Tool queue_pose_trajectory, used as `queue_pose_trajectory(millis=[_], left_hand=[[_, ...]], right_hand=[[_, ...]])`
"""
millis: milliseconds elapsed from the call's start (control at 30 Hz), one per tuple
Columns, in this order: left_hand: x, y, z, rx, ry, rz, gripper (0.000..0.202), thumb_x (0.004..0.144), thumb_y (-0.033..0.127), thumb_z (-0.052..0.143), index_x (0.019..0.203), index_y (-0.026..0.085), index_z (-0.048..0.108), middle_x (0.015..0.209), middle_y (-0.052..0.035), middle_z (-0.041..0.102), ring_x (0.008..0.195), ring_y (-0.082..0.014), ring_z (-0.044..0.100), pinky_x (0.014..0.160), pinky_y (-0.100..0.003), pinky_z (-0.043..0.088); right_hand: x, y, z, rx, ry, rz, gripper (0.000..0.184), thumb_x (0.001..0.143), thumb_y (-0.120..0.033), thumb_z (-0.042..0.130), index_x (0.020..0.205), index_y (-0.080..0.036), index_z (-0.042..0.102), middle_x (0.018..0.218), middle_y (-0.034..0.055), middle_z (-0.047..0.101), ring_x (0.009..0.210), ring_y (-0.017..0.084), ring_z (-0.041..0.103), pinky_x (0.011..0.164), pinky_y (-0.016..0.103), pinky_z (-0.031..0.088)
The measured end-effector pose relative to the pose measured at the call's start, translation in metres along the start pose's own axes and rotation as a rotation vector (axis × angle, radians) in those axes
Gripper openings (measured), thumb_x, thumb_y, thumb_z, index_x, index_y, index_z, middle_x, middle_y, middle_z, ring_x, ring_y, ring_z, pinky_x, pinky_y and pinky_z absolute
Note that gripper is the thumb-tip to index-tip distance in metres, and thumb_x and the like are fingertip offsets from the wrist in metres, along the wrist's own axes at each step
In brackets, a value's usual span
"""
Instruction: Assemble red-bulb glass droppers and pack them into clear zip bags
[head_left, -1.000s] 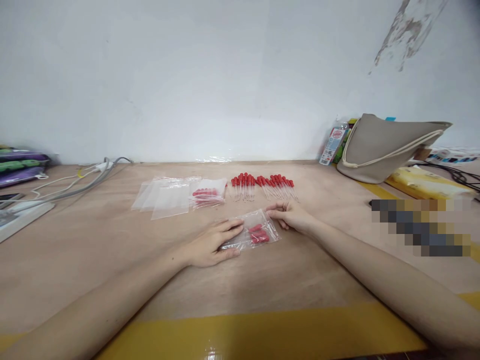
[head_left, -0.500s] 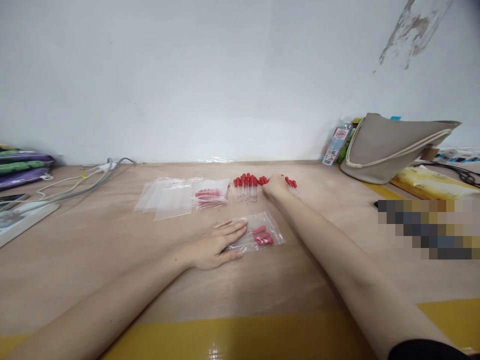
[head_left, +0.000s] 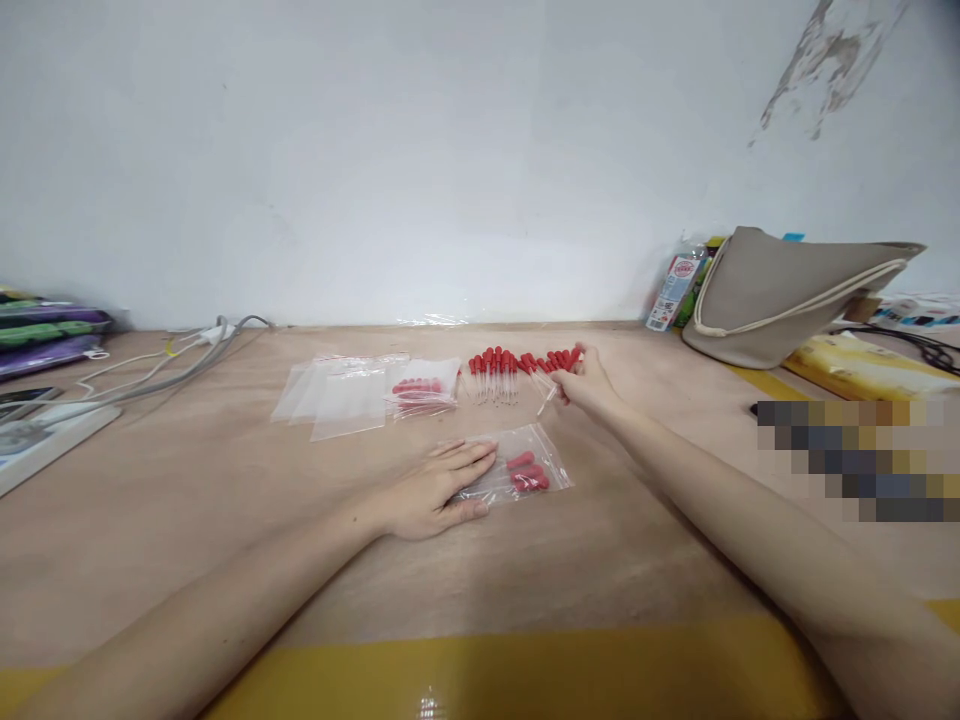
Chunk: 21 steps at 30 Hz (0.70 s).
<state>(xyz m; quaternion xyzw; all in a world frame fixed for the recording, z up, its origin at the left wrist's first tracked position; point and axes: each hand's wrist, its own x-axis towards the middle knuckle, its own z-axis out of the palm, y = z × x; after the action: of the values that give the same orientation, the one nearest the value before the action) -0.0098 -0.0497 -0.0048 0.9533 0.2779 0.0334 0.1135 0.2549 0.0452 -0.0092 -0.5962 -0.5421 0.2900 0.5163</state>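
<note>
My left hand [head_left: 436, 490] lies flat, fingers stretched out, pressing the left part of a clear zip bag [head_left: 487, 482]. Inside that bag are several red rubber bulbs [head_left: 529, 470]. Farther back on the right, my right hand [head_left: 591, 385] is closed on a dropper [head_left: 548, 402]; its clear tube sticks out toward the left, and the fingers hide part of it. Beside that hand are more red-bulbed droppers [head_left: 527, 362]. A neat row of droppers [head_left: 493, 370] lies left of these, bulbs toward the wall.
Flat clear bags [head_left: 349, 405] overlap left of a filled bag with red bulbs [head_left: 421, 390]. A grey bag [head_left: 780, 290] and a bottle [head_left: 673, 290] stand at the back right. Cables [head_left: 187, 355] and a power strip [head_left: 52, 440] lie at the left. A wall closes the back.
My right hand has shifted right along the droppers, and a tube now shows sticking out from its fingers. My left hand has stayed on the bag.
</note>
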Motion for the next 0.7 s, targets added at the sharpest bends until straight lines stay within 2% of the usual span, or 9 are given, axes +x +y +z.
queue_pose_trajectory(millis=[100, 233, 400, 567, 700], left_hand=[[0.001, -0.001, 0.001, -0.003, 0.01, -0.02, 0.06, 0.087, 0.051, 0.032, 0.138, 0.025, 0.015, 0.145, -0.0033, 0.009, 0.133, -0.0233, 0.008, 0.107, -0.041, 0.013], [0.001, -0.001, 0.001, 0.01, -0.001, -0.019, 0.06, 0.087, 0.051, 0.031, 0.138, 0.026, 0.014, 0.145, -0.0033, 0.01, 0.132, -0.0233, 0.01, 0.107, -0.042, 0.013], [-0.001, -0.001, 0.001, 0.041, 0.007, -0.031, 0.06, 0.087, 0.052, 0.031, 0.138, 0.025, 0.015, 0.145, -0.0036, 0.009, 0.133, -0.0246, 0.005, 0.107, -0.043, 0.012], [-0.001, 0.0, 0.002, 0.007, 0.04, -0.068, 0.071, 0.085, 0.054, 0.033, 0.14, 0.017, 0.006, 0.144, -0.0106, 0.014, 0.132, -0.0244, 0.014, 0.107, -0.04, 0.018], [-0.002, 0.0, 0.002, -0.01, 0.037, -0.067, 0.073, 0.085, 0.054, 0.034, 0.14, 0.017, 0.004, 0.145, -0.0114, 0.013, 0.132, -0.0249, 0.014, 0.107, -0.04, 0.018]], right_hand=[[-0.031, 0.009, -0.013, 0.208, 0.014, 0.021, 0.055, 0.064, -0.02, 0.055, 0.112, -0.021, 0.027, 0.065, -0.007, 0.048, 0.041, 0.008, 0.046, 0.035, 0.019, 0.04], [-0.059, 0.014, -0.016, 0.332, 0.042, 0.018, 0.046, 0.067, -0.029, 0.056, 0.104, -0.022, 0.03, 0.064, -0.008, 0.047, 0.043, 0.007, 0.048, 0.037, 0.019, 0.044], [-0.068, 0.011, -0.005, 0.448, 0.001, 0.092, 0.037, 0.071, -0.029, 0.055, 0.098, -0.022, 0.031, 0.061, -0.0089, 0.045, 0.045, 0.008, 0.053, 0.042, 0.021, 0.047], [-0.076, 0.003, -0.002, 0.587, -0.163, 0.212, 0.013, 0.079, -0.021, 0.044, 0.09, -0.022, 0.036, 0.063, -0.0061, 0.049, 0.05, 0.009, 0.057, 0.051, 0.025, 0.051], [-0.082, -0.001, -0.005, 0.569, -0.207, 0.24, 0.009, 0.081, -0.021, 0.04, 0.09, -0.022, 0.038, 0.064, -0.0044, 0.05, 0.051, 0.01, 0.057, 0.053, 0.025, 0.05]])
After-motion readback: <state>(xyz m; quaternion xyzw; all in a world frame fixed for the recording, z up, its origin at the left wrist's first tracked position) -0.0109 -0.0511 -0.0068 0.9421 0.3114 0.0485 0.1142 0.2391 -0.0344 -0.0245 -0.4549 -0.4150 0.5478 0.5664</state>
